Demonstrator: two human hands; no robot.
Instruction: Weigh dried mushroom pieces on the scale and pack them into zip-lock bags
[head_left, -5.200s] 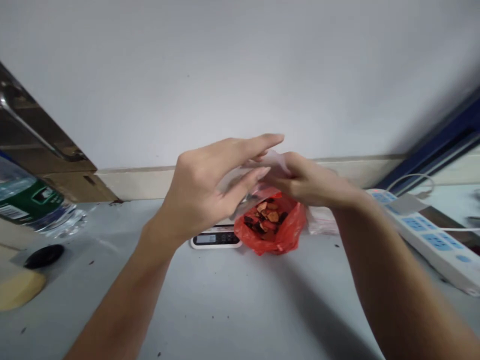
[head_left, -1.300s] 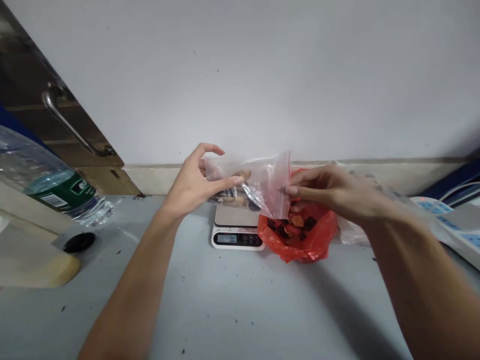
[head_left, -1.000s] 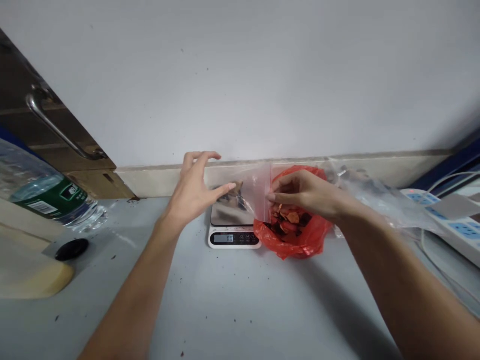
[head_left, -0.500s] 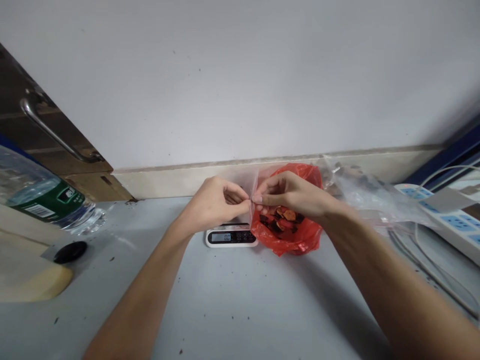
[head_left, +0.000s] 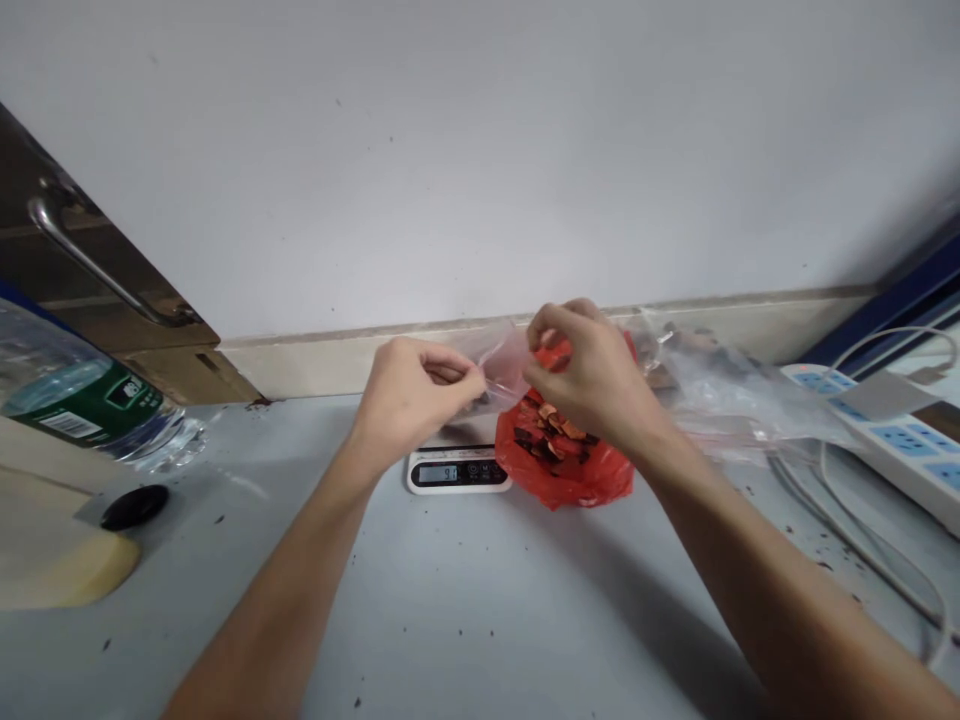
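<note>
My left hand is closed in a pinch on the edge of a clear plastic bag, which hangs over a small digital scale. Dark bits show low in this bag. The scale's display seems to read about 9.1. At the bag's other side is my right hand, its fingers curled, with a gap between thumb and forefinger. It hovers over a red plastic bag standing beside the scale. Dried reddish-brown slices fill the red bag; my right hand hides part of it.
Clear plastic bags lie right of the red bag, by a white power strip and cables. On the left are a large water bottle and a black round cap. A wall rises behind.
My hands have moved apart; my right hand has risen and its pinch has opened. The clear bag's top is spread wider. The display went from 0.0 to about 9.1.
</note>
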